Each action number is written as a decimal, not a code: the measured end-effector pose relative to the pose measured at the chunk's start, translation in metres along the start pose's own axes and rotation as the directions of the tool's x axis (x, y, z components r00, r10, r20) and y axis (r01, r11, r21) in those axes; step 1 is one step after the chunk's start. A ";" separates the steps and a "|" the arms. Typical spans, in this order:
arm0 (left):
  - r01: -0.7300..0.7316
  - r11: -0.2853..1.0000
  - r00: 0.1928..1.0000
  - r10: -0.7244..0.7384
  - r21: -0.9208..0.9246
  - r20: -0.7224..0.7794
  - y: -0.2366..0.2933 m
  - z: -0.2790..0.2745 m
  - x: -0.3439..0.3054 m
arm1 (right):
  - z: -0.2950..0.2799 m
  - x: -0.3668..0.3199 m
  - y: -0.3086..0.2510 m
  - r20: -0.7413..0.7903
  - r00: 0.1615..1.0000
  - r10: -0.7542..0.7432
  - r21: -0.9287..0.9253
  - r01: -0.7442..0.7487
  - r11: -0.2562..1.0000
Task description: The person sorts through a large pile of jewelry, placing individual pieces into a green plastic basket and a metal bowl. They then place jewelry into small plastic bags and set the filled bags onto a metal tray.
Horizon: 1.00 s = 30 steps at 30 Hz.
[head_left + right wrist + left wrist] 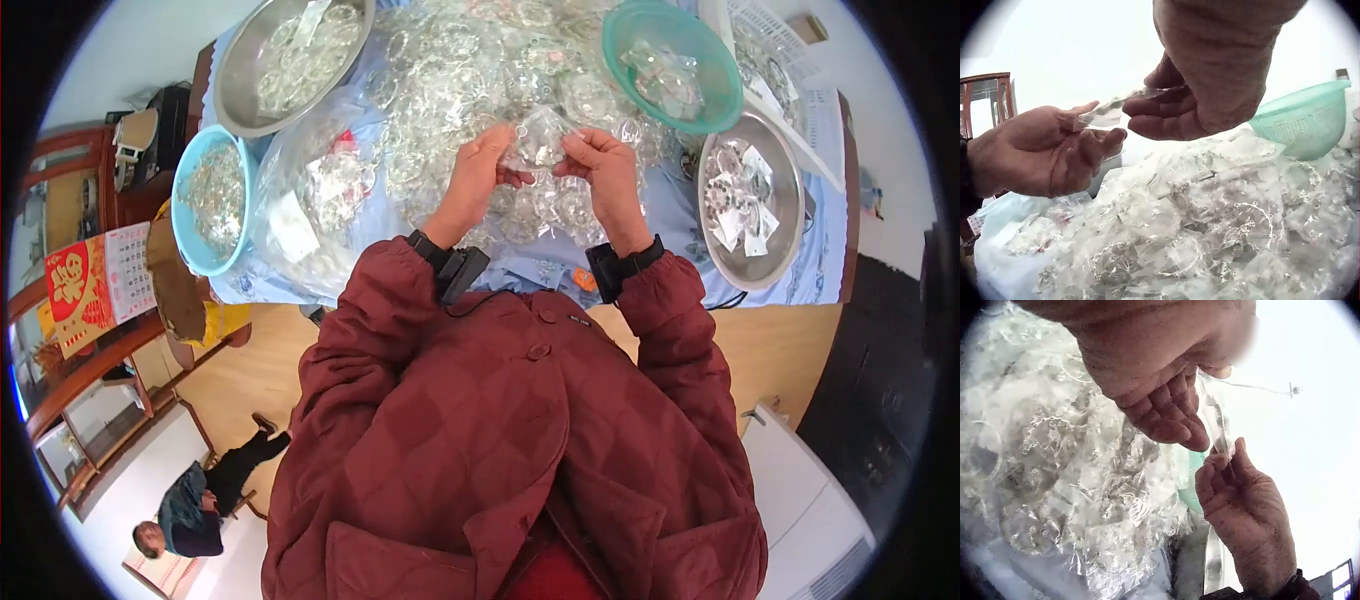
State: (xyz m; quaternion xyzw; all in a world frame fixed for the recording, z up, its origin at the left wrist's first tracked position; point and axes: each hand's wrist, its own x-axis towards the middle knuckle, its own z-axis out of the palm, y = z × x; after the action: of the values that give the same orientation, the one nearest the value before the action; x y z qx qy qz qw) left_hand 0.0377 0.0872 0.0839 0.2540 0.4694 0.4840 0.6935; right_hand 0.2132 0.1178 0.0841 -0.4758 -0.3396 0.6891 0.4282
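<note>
Between both hands, over the heap, a small clear plastic bag point(540, 140) with silvery jewellery inside is held up. My left hand point(476, 185) pinches one side of it between thumb and fingers. On the opposite side my right hand point(614, 185) grips the bag's edge the same way. In the right wrist view the bag point(1110, 111) spans the gap between the two hands, seen nearly edge-on. Below spreads a large pile of similar clear bags point(1197, 225) holding pale bracelets and chains.
A steel basin point(230, 100) and a light blue basin point(183, 215) stand at left, beside a big plastic bag point(285, 190). At right are a green basket point(730, 100), another steel basin point(790, 240) and a white rack point(820, 150). Behind, a person point(190, 510) sits.
</note>
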 end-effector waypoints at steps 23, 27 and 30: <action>-0.071 0.997 0.971 0.068 -0.007 -0.231 -0.010 0.001 -0.007 | -0.002 -0.006 0.002 0.183 0.974 0.136 0.039 -0.145 0.989; -0.100 0.995 0.955 0.087 -0.031 -0.282 -0.015 0.001 -0.011 | -0.001 -0.010 0.000 0.232 0.956 0.181 0.033 -0.193 0.981; -0.119 0.991 0.953 0.100 -0.052 -0.285 -0.022 -0.003 -0.016 | 0.001 -0.009 0.008 0.313 0.925 0.217 0.013 -0.232 0.973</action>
State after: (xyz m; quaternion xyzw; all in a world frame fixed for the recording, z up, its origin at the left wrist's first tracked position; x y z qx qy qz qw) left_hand 0.0433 0.0638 0.0714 0.1842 0.5316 0.5687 0.6001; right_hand 0.2118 0.1068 0.0805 -0.3869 -0.3287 0.8077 0.2997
